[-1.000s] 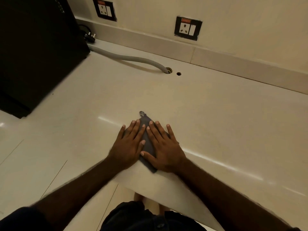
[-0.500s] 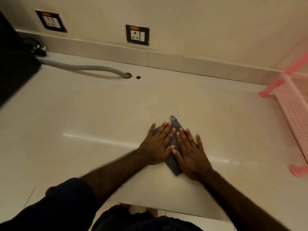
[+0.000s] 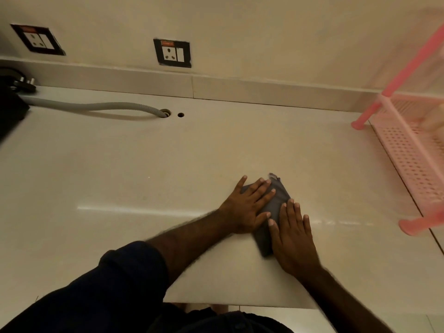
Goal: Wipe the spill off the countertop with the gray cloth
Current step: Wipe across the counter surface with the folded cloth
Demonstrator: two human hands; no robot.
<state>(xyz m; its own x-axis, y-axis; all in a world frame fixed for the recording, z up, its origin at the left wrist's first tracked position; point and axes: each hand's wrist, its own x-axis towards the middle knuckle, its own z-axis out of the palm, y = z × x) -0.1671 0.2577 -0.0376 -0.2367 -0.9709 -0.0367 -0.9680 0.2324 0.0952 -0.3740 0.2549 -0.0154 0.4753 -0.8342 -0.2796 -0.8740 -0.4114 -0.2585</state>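
Note:
A folded gray cloth [image 3: 274, 207] lies flat on the cream countertop [image 3: 144, 176], right of centre and near the front edge. My left hand [image 3: 247, 207] presses palm-down on the cloth's left part, fingers spread. My right hand [image 3: 293, 234] presses flat on its right and near part. Only a strip of cloth shows between the hands, plus a small loop at its far tip. I cannot make out any spill on the glossy surface.
A pink perforated plastic rack [image 3: 413, 159] stands at the right edge. A gray corrugated hose [image 3: 101, 107] runs into a hole at the back, beside a smaller hole [image 3: 180, 114]. A dark appliance [image 3: 9, 109] sits far left. Two wall sockets [image 3: 172, 53] are above the backsplash.
Both hands have slid the cloth to the right along the countertop. The view has swung right: the dark appliance is nearly out of frame and the pink rack has come in.

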